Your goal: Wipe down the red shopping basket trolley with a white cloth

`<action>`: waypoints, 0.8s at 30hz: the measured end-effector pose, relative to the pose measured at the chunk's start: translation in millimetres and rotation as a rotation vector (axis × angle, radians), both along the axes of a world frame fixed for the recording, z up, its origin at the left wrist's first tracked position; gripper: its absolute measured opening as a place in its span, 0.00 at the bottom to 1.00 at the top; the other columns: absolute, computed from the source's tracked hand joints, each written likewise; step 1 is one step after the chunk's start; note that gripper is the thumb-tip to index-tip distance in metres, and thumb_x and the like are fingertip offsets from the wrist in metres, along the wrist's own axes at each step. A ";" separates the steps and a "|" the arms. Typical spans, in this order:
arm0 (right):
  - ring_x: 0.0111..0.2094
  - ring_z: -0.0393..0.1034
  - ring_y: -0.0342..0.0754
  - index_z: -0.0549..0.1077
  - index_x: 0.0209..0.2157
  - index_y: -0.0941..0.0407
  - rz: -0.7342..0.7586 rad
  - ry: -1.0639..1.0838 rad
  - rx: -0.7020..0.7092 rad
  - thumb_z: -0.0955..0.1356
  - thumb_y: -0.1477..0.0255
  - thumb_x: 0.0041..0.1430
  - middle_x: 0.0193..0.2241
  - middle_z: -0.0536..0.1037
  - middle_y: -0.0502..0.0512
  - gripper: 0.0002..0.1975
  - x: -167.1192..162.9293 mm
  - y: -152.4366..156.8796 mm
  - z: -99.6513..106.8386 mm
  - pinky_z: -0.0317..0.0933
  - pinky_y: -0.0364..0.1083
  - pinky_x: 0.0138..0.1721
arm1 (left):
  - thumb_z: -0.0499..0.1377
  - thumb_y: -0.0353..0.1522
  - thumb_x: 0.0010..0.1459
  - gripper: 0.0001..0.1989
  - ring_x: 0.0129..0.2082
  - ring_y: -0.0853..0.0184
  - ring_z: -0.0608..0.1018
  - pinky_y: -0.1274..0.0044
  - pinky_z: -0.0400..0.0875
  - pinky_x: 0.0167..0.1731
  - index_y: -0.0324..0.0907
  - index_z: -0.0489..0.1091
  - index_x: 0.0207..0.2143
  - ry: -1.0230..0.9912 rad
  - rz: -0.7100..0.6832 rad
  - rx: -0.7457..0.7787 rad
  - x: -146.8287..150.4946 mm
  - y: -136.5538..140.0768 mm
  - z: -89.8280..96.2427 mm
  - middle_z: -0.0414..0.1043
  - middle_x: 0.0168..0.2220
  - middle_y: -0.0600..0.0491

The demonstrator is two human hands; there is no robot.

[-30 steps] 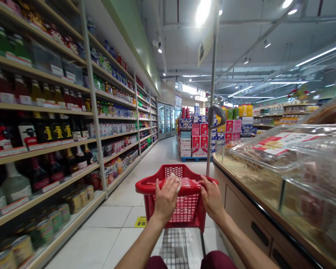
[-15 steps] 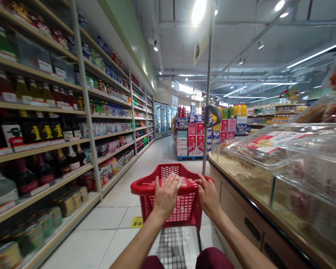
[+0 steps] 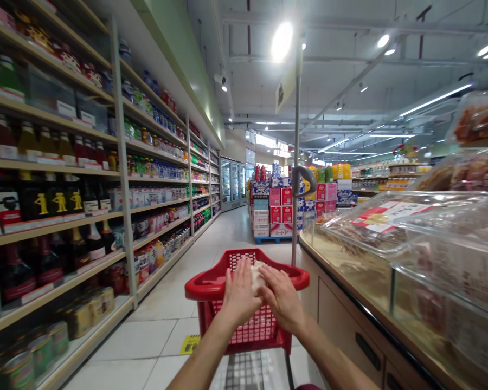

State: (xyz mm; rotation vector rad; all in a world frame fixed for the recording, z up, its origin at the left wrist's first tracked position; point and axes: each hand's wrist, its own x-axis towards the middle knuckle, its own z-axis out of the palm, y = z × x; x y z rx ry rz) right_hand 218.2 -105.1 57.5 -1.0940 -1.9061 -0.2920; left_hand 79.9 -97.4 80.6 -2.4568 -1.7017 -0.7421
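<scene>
Right hand (image 3: 282, 298) off cart handle, now meeting left hand (image 3: 239, 292) at 12 o'clock; both pinch white tissue (image 3: 256, 275) over red cart (image 3: 244, 319).

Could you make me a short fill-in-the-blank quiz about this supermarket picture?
1. Both hands, the left hand and the right hand, meet over a shopping basket coloured ____.
2. Between the hands is a crumpled ____ cloth.
3. The bottle shelves stand on the person's ____ side.

Missing words: red; white; left
</scene>
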 end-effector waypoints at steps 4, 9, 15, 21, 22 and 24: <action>0.53 0.56 0.54 0.68 0.44 0.53 -0.039 -0.062 -0.122 0.65 0.65 0.51 0.52 0.65 0.57 0.17 -36.7 6.3 14.8 0.47 0.58 0.52 | 0.57 0.44 0.40 0.39 0.58 0.59 0.54 0.60 0.40 0.57 0.37 0.53 0.54 0.068 0.011 -0.022 -41.6 2.2 -4.2 0.50 0.59 0.44; 0.50 0.60 0.49 0.67 0.44 0.49 -0.043 -0.121 -0.113 0.61 0.70 0.56 0.50 0.68 0.54 0.13 -26.9 13.4 16.2 0.50 0.56 0.50 | 0.57 0.45 0.41 0.38 0.57 0.60 0.55 0.60 0.39 0.57 0.37 0.54 0.54 0.060 -0.006 0.035 -44.4 2.8 -9.4 0.52 0.58 0.44; 0.43 0.67 0.50 0.70 0.40 0.53 -0.216 -0.024 -0.058 0.58 0.74 0.55 0.41 0.74 0.54 0.14 54.3 19.1 -4.1 0.51 0.58 0.49 | 0.55 0.50 0.43 0.38 0.57 0.59 0.56 0.60 0.39 0.57 0.37 0.55 0.53 0.005 -0.017 0.095 -39.3 1.3 -16.6 0.53 0.58 0.44; 0.49 0.62 0.48 0.68 0.45 0.55 -0.036 -0.037 0.156 0.58 0.78 0.53 0.47 0.71 0.56 0.19 -9.0 14.3 -15.3 0.54 0.52 0.51 | 0.56 0.48 0.44 0.37 0.56 0.58 0.58 0.59 0.41 0.57 0.38 0.56 0.53 -0.010 -0.019 0.166 -33.1 -2.5 -23.9 0.55 0.56 0.44; 0.50 0.61 0.47 0.67 0.46 0.54 -0.013 -0.071 0.162 0.57 0.78 0.53 0.48 0.69 0.55 0.19 -15.2 13.0 -15.4 0.53 0.52 0.52 | 0.55 0.48 0.45 0.35 0.56 0.58 0.58 0.59 0.41 0.57 0.38 0.56 0.52 -0.014 -0.025 0.174 -33.7 -2.8 -23.8 0.56 0.56 0.45; 0.50 0.62 0.47 0.67 0.46 0.52 -0.034 -0.108 0.130 0.57 0.79 0.53 0.48 0.69 0.54 0.20 -8.2 12.7 -14.4 0.52 0.54 0.52 | 0.55 0.47 0.46 0.34 0.56 0.59 0.58 0.59 0.40 0.57 0.39 0.56 0.52 -0.023 -0.035 0.176 -36.3 -2.8 -22.5 0.56 0.56 0.45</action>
